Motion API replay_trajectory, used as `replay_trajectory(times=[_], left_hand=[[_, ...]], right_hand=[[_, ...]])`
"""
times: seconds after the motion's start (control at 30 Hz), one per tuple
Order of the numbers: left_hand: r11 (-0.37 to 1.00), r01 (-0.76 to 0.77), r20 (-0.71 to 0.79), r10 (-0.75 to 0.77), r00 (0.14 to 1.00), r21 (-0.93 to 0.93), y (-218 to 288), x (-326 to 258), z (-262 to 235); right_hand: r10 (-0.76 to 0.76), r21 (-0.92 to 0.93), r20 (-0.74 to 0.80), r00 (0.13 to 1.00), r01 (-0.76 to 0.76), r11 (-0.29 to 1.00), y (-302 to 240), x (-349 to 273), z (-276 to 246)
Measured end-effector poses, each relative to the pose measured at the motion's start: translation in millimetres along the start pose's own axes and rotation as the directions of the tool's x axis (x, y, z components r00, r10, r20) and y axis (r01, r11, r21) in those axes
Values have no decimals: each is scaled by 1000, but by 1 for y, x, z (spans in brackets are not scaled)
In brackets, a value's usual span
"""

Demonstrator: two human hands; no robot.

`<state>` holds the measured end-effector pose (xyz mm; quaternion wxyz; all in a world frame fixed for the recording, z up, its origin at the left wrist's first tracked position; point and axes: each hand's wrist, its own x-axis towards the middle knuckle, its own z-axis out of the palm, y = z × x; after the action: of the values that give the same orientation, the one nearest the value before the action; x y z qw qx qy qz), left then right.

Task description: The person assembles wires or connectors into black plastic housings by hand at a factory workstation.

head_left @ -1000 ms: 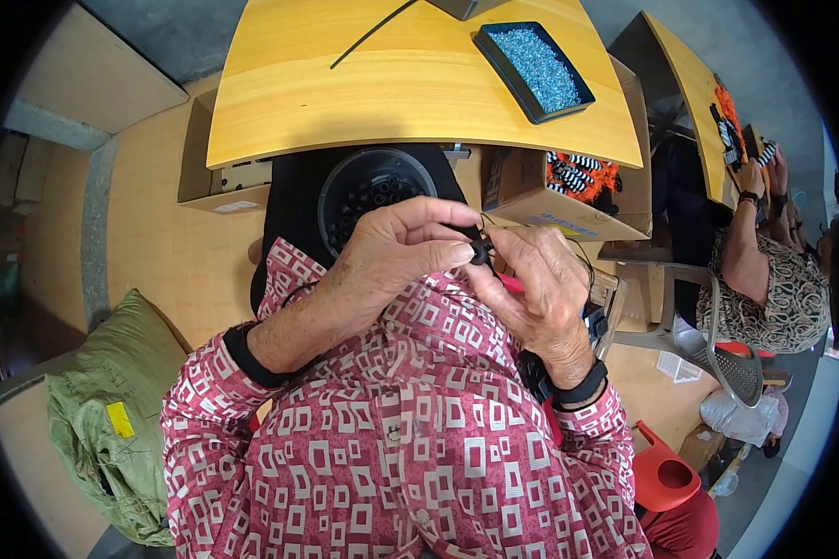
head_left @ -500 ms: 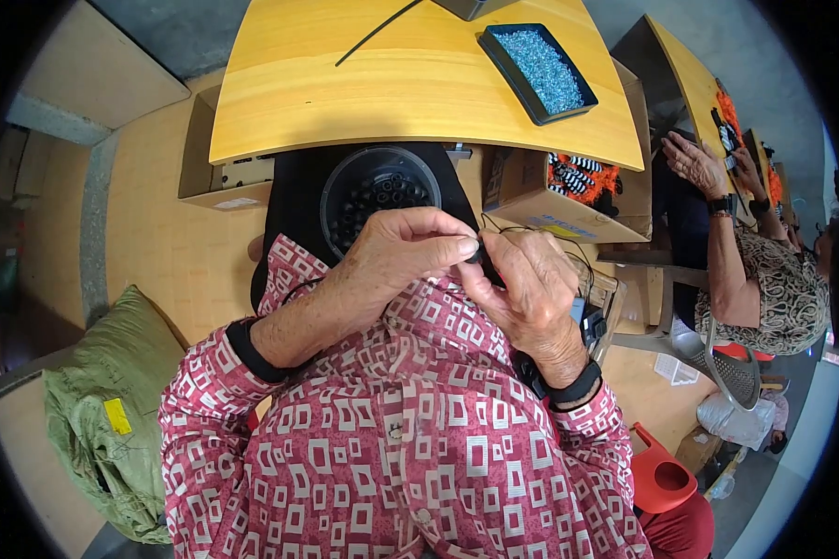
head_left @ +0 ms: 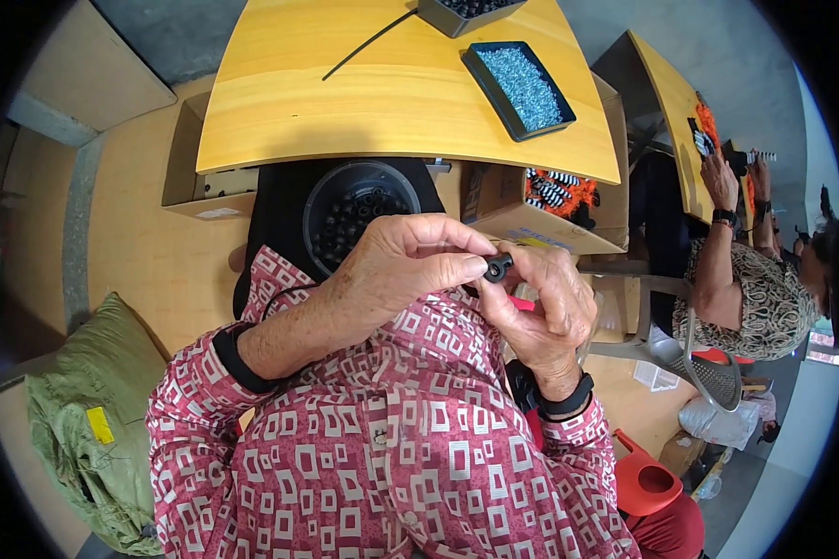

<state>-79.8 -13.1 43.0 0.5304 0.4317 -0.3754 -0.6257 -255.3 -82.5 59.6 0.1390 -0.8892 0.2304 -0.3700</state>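
Note:
In front of me, a small black plastic piece with a round hole (head_left: 497, 269) is held between the fingertips of both hands. My left hand (head_left: 405, 265) pinches it from the left with thumb and forefinger. My right hand (head_left: 545, 303) grips it from the right, its fingers curled. Just beyond my left hand, a dark round tub (head_left: 331, 184) on my lap holds several similar-looking black pieces (head_left: 352, 219); my left hand hides part of its near rim.
The yellow table (head_left: 345, 121) bears a black tray (head_left: 492, 93) of small clear bits, a grey bin (head_left: 466, 23) of black pieces and a thin black strip (head_left: 373, 44). A carton (head_left: 559, 230) stands beneath. A green sack (head_left: 93, 410) lies left; a co-worker (head_left: 746, 289) sits right.
Both hands have shifted slightly right and down, and the black piece has turned so its hole shows. The view has moved a little. The co-worker's hands have reached further over their table.

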Motion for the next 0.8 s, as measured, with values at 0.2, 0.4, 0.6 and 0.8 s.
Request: replay_trajectory(times=[0.2,0.4,0.6,0.8], left_hand=[[996,-41,-14,42,999,75,9,-2,4],[987,-158,-22,158,987,-11,-1,-2,2],[996,-56,-26,55,998,-68,-5,-3,-3],[999,5,-26,-4,1000,34,1,-7,-4]], right_hand=[[-36,-77,51,998,40,996,-8,6,-11],[-236,-192,113,965,254,948,-14,16,-11],[-231,-142,200,952,262,955,-12,16,-15],[-214,-124,217,952,245,962,-11,15,-18]])
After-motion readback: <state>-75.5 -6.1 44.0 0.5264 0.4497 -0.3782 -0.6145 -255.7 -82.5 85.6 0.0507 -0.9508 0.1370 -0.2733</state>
